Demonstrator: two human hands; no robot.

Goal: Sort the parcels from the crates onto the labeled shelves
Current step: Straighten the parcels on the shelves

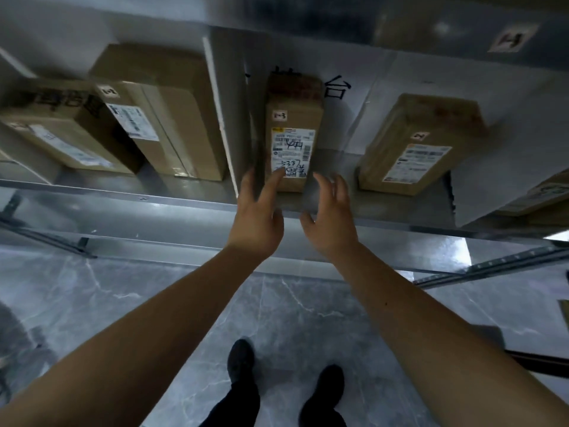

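Note:
A narrow brown cardboard parcel (292,131) with a white shipping label and a small "1-3" sticker stands on the metal shelf (184,200), next to a grey upright divider (237,118). My left hand (258,217) reaches up to the parcel's lower left corner, its straight fingers touching the label edge. Just right of the parcel's near end is my right hand (331,220), fingers spread and relaxed, apart from the box. Neither hand grips anything.
A second labelled parcel (418,143) lies on the shelf to the right, and another box (542,195) peeks in at the far right. Left of the divider sit two larger boxes (160,118) (58,131). A label "H" (512,38) marks the shelf above. Marble floor lies below.

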